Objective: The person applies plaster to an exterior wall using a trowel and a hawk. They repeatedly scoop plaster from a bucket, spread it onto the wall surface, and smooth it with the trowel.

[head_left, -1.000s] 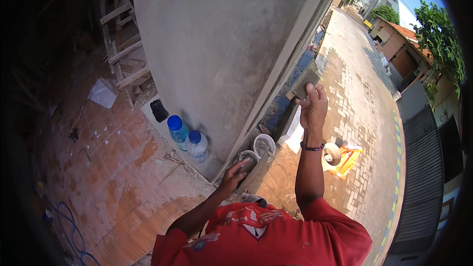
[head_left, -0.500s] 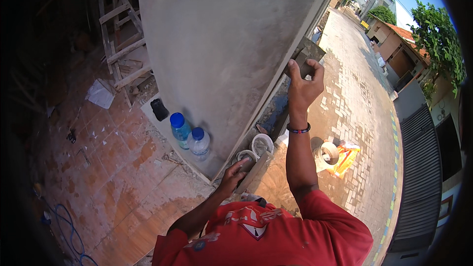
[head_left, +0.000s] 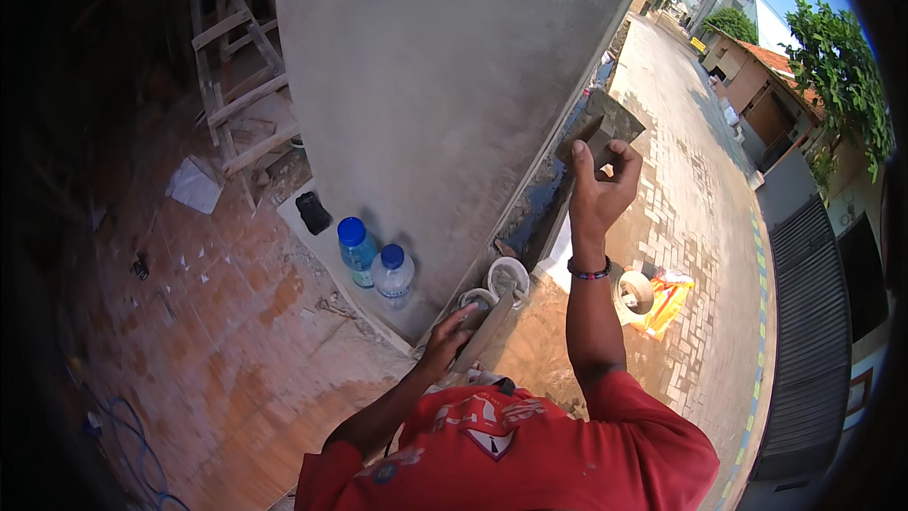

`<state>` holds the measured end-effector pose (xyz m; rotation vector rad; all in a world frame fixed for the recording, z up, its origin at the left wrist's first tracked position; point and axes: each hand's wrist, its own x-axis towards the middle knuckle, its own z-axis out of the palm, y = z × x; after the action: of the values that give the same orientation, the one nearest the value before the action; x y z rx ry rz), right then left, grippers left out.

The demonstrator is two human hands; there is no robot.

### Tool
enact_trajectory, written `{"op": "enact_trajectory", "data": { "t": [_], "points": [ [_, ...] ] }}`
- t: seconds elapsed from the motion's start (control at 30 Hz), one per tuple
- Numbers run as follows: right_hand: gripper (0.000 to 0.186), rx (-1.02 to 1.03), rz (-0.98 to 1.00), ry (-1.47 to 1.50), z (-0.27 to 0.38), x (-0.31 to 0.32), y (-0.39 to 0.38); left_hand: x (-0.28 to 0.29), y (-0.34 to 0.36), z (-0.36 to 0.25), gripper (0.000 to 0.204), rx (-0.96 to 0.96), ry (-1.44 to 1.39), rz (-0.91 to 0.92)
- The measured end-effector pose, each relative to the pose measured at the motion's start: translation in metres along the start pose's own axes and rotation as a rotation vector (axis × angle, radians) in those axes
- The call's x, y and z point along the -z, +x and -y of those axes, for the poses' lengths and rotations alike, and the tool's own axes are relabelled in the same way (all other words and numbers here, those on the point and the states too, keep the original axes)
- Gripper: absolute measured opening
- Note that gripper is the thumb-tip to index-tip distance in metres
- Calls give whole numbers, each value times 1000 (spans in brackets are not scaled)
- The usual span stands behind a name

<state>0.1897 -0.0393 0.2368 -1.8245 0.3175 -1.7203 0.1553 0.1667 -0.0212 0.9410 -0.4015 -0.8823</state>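
Observation:
My right hand [head_left: 605, 191] is raised beside the outer edge of a grey plastered wall [head_left: 426, 85]. Its thumb and fingers curl around the dark block-like handle of what looks like a plastering float [head_left: 619, 117], whose grey, smeared plate shows beyond the fingers. Lower down, my left hand [head_left: 443, 345] is closed at the near end of a narrow grey-brown board [head_left: 488, 329]. The fingers partly hide what they grip. Just past this hand stand two whitish buckets, one [head_left: 508, 279] with grey material inside, the other mostly covered.
Two blue-capped bottles [head_left: 357, 251] and a black object [head_left: 312, 213] stand on the ledge at the wall's foot. A wooden ladder-like frame [head_left: 241, 85] leans at the far left. To the right, a pale bucket [head_left: 632, 295] and an orange-yellow sack [head_left: 670, 303] lie by the paved lane.
My right hand has moved right and slightly down with the float, farther from the wall's edge. My left hand stays by the board. The view has shifted a little.

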Motion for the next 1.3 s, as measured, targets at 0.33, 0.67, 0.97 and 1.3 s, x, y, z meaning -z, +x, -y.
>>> {"op": "enact_trajectory", "data": {
  "t": [0.33, 0.67, 0.97, 1.3],
  "points": [
    [36, 89, -23, -105, -6, -26, 35, -4, -4, -5, 54, 97, -89, 25],
    [36, -65, 105, -238, -72, -14, -73, 1, -8, -1, 53, 54, -24, -21],
    [36, -56, 17, -53, -20, 0, 6, -3, -7, -2, 54, 81, -8, -20],
    [35, 80, -31, -140, -28, -25, 3, -14, -2, 1, 55, 82, -41, -10]
  ]
}}
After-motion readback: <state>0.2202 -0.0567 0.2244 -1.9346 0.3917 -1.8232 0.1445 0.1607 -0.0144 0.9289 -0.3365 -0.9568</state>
